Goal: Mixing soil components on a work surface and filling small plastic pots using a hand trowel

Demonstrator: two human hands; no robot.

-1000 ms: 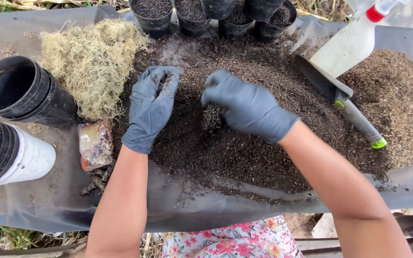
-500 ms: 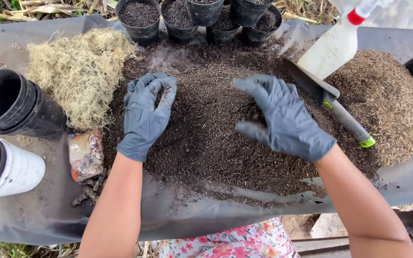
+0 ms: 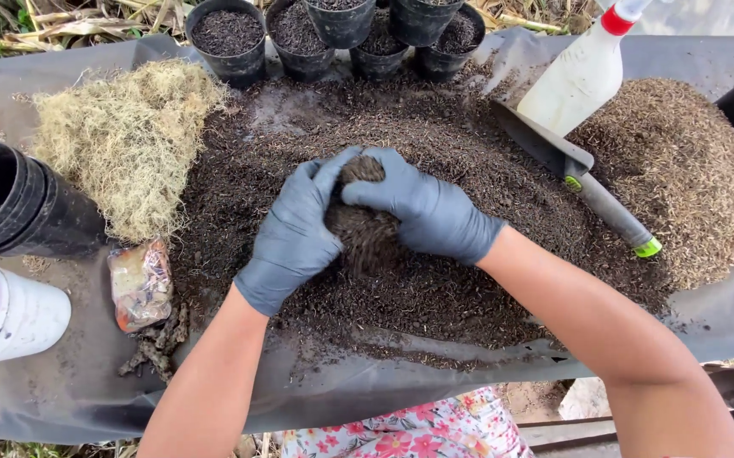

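A wide heap of dark potting soil point(image 3: 460, 153) covers the middle of a grey sheet point(image 3: 87, 399). My left hand point(image 3: 295, 233) and my right hand point(image 3: 422, 208), both in dark blue-grey gloves, are cupped together over the heap. Between them they hold a clump of soil point(image 3: 363, 225), and loose grains fall from it. The fingertips of the two hands touch at the top of the clump.
Several small black pots point(image 3: 229, 36) filled with soil line the far edge. A mound of pale dry moss point(image 3: 125, 140) lies left. Stacked black pots point(image 3: 11, 199), a white pot point(image 3: 23, 318), a small plastic bag point(image 3: 140, 284), a trowel point(image 3: 592, 187), a white spray bottle point(image 3: 583, 72) and brown husk point(image 3: 689, 170) surround the heap.
Both hands were spread apart and flat on the soil. They have come together at the middle and scooped up a clump between them.
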